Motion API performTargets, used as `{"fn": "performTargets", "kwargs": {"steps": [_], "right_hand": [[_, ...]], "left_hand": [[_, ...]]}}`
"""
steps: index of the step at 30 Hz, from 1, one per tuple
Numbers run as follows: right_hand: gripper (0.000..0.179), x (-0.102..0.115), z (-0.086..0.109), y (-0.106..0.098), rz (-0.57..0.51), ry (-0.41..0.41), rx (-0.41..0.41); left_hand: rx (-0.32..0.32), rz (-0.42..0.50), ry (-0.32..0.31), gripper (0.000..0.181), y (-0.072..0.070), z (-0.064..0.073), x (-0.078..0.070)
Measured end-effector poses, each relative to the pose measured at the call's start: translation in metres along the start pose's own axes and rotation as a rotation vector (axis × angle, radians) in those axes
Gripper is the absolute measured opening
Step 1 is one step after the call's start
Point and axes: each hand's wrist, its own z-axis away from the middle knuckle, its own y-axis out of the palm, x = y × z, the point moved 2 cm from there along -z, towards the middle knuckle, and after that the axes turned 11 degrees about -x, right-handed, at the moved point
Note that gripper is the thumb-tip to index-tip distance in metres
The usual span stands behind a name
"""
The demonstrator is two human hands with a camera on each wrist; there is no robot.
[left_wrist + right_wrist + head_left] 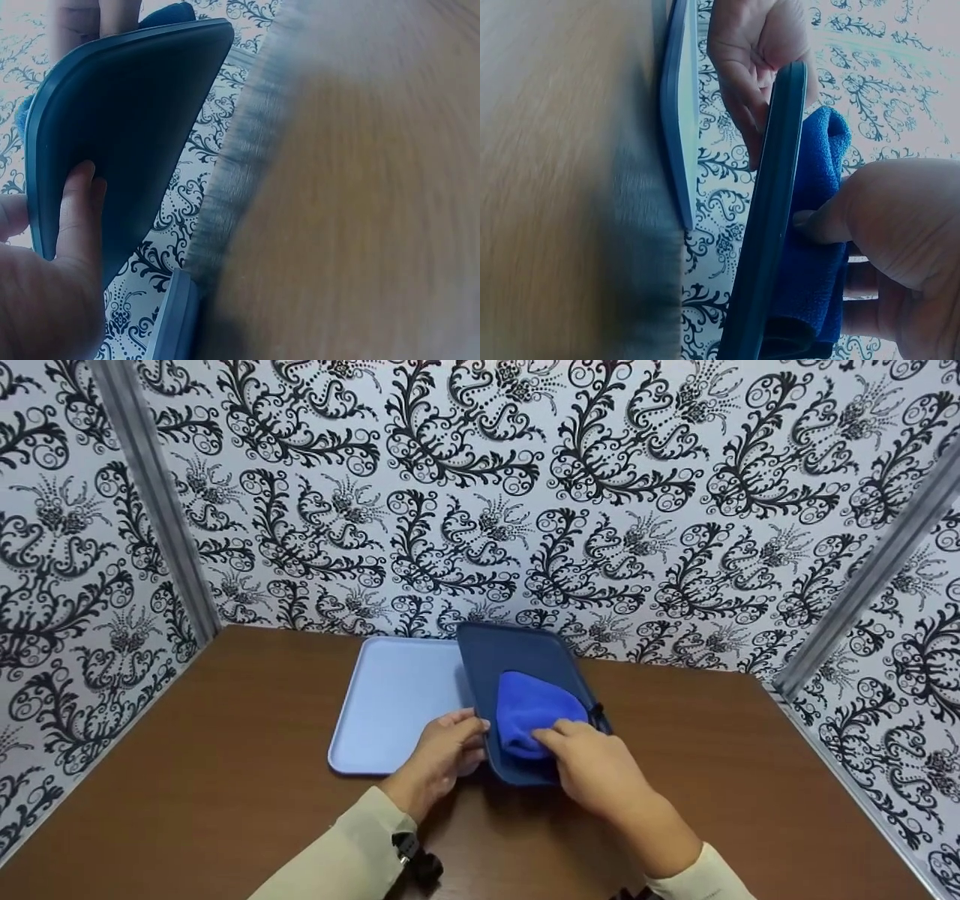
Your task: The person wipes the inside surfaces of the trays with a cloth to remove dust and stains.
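Observation:
My left hand [444, 751] grips a dark navy tray [491, 652] by its left rim, the thumb at the edge and fingers spread against the underside [127, 127] in the left wrist view. The tray is tilted and raised off the table near its front end. On its upper face lies a bunched, folded bright blue cloth [529, 701]. My right hand [600, 769] holds this cloth against the tray, with the thumb on its near side and the fingers around it, as the right wrist view of the cloth [810, 255] shows.
A light blue tray [397, 705] lies flat on the brown wooden table [225, 780], partly overlapped by the navy tray. Behind stands a patterned black-and-white wall [465, 510], with grey metal posts [154, 495] at the corners.

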Motion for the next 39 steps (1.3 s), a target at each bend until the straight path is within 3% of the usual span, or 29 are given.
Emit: {"fn": "performTargets", "kwargs": {"steps": [11,21,28,32,39], "right_hand": [[0.031,0.009,-0.001,-0.003,-0.047,-0.038,0.059],[0.043,0.010,-0.002,-0.010,-0.091,-0.144,0.039],[0.039,0.007,-0.004,-0.016,-0.102,-0.151,0.090],[0.037,0.002,-0.004,-0.016,-0.078,-0.157,0.081],[0.034,-0.009,-0.001,-0.013,-0.047,-0.166,0.055]], "left_hand": [[-0.006,-0.011,-0.004,0.059,-0.001,0.000,-0.001],[-0.028,0.018,-0.008,0.038,0.000,0.000,-0.003],[-0.013,0.038,-0.002,0.020,0.000,-0.001,-0.001],[-0.023,0.040,0.003,0.017,0.000,-0.002,-0.001],[-0.053,0.022,0.015,0.041,-0.001,-0.002,0.001]]}}
